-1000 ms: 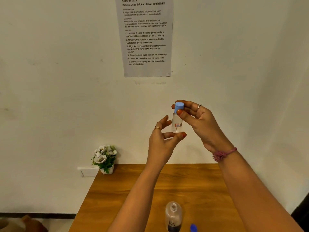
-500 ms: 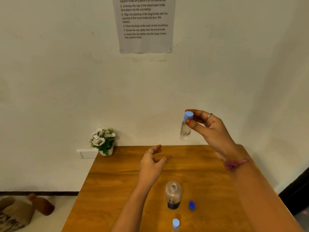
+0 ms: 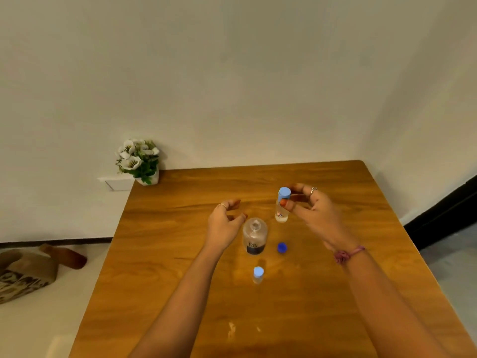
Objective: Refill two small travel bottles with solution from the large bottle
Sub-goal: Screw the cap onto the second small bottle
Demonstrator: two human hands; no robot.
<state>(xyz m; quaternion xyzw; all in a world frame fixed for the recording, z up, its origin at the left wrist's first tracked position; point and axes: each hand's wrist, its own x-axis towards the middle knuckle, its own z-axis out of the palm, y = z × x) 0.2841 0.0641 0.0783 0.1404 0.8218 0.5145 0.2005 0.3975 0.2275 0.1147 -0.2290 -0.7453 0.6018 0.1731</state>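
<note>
Between right hand (image 3: 313,215) fingertips, pinched: one capped travel bottle (image 3: 282,205), lowered from earlier. Near loosely curled, empty left hand (image 3: 225,224) fingers: one open large bottle (image 3: 254,236), one loose cap (image 3: 282,247), a second travel bottle (image 3: 258,275).

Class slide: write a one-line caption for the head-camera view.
Right hand holds a capped travel bottle above the table; left hand empty beside the uncapped large bottle.

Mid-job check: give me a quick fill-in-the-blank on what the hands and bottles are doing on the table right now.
1. The right hand pinches the capped travel bottle by its light blue ____.
2. The left hand holds ____.
3. The large bottle stands on the table with its cap ____.
4. The loose dark blue cap lies to the large bottle's ____.

Missing words: cap; nothing; off; right
</note>
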